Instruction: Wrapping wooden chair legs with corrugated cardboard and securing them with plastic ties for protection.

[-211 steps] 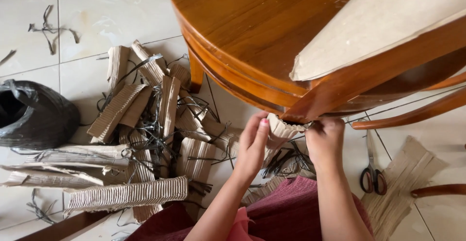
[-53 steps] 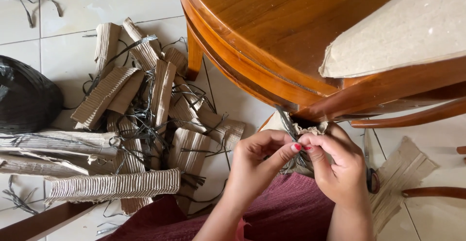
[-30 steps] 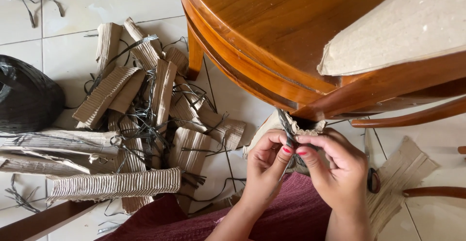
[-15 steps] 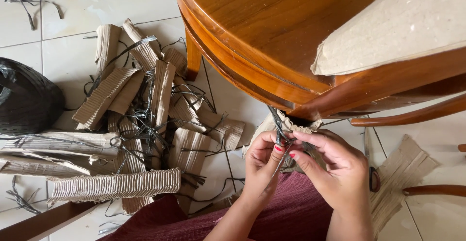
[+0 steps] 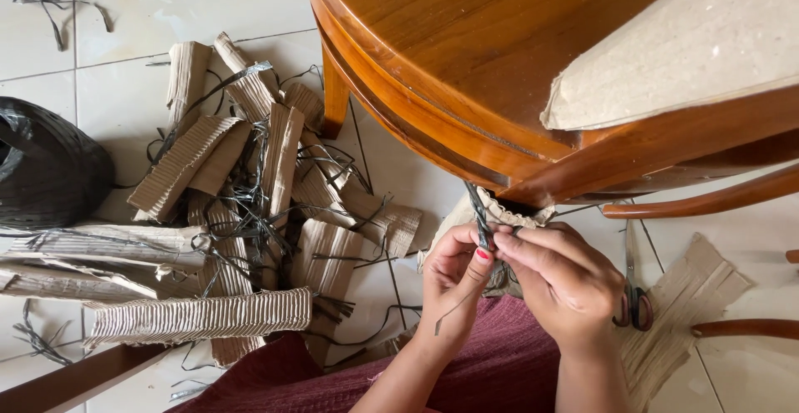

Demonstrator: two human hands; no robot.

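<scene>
while both hands work just below the round brown wooden table (image 5: 466, 55) edge, left hand (image 5: 454, 276) and right hand (image 5: 566, 284) pinch a dark twisted plastic strap (image 5: 479, 213) around a rolled corrugated cardboard piece (image 5: 508, 213).

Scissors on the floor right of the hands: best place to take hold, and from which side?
By the red handle loops, coming from above on the near side: the scissors lie flat, blades pointing away under the table, and the right hand partly covers the handles.

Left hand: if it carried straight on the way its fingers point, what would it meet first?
Probably the dark twisted strand that the left hand pinches, then the wooden table's edge above; depth is unclear.
</scene>
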